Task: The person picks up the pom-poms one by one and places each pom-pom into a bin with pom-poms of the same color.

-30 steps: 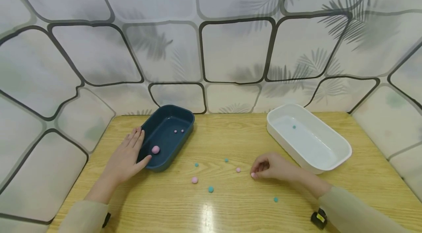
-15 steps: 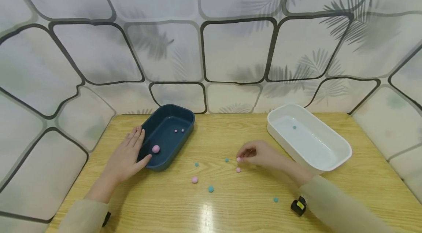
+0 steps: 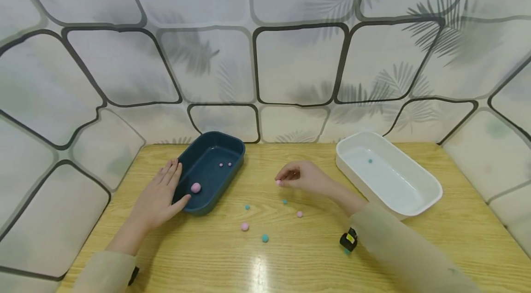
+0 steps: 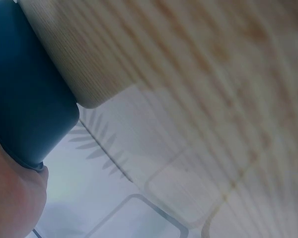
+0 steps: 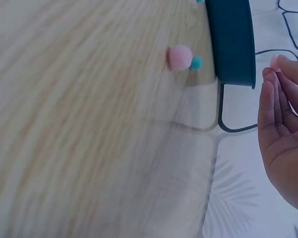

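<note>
My left hand (image 3: 159, 196) lies along the left rim of the dark blue tray (image 3: 213, 182), fingers straight and the thumb at the near corner. Inside that tray are one larger pink pom-pom (image 3: 196, 188) and two tiny pink ones. My right hand (image 3: 307, 177) pinches a small pink pom-pom (image 3: 278, 183) between thumb and fingertips, above the table right of the blue tray. The right wrist view also shows this pinched pom-pom (image 5: 274, 62). Loose on the table are a pink pom-pom (image 3: 244, 226), a smaller pink one (image 3: 300, 214) and several teal pom-poms (image 3: 265, 238).
A white tray (image 3: 386, 178) with one tiny teal pom-pom (image 3: 370, 161) stands at the right, just beyond my right forearm. Patterned fabric walls (image 3: 296, 67) close off the back and sides of the wooden table (image 3: 207, 256). The black wrist camera (image 3: 349, 239) partly covers a teal pom-pom.
My right hand has carried the pinched pink pom-pom leftward and away from me, toward the blue tray. The left hand and the loose pom-poms stay where they were.
</note>
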Motion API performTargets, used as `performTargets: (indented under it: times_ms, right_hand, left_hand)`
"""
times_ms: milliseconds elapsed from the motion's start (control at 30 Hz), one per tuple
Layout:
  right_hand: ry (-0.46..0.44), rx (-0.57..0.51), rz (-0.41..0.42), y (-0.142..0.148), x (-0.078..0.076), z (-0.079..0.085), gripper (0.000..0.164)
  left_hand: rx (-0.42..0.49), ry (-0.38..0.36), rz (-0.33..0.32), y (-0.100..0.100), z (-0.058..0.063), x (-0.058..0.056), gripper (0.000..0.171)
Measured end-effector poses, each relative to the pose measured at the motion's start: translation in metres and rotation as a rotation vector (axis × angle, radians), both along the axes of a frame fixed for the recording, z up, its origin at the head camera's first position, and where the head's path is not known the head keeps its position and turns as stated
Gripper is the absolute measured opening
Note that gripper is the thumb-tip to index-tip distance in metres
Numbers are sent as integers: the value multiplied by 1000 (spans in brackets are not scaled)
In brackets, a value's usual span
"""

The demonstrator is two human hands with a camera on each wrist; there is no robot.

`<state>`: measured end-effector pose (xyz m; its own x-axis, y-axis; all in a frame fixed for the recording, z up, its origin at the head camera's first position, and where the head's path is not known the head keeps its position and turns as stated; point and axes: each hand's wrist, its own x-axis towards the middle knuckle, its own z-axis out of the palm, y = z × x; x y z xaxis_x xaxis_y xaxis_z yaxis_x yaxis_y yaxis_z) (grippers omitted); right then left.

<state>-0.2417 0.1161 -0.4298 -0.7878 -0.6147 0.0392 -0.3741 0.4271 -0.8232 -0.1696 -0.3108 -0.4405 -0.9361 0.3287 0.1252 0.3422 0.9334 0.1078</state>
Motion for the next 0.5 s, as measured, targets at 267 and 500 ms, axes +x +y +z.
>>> performTargets:
  times_ms: [267,500]
  right_hand:
    - [1,15,-35,-25,-13,8,14]
    - [35,31,-7,-44,-29,9,16]
  left_hand:
    - [-1,8,-3,0,0,0,88]
    - [-11,-2,-4,0,2,-1,87]
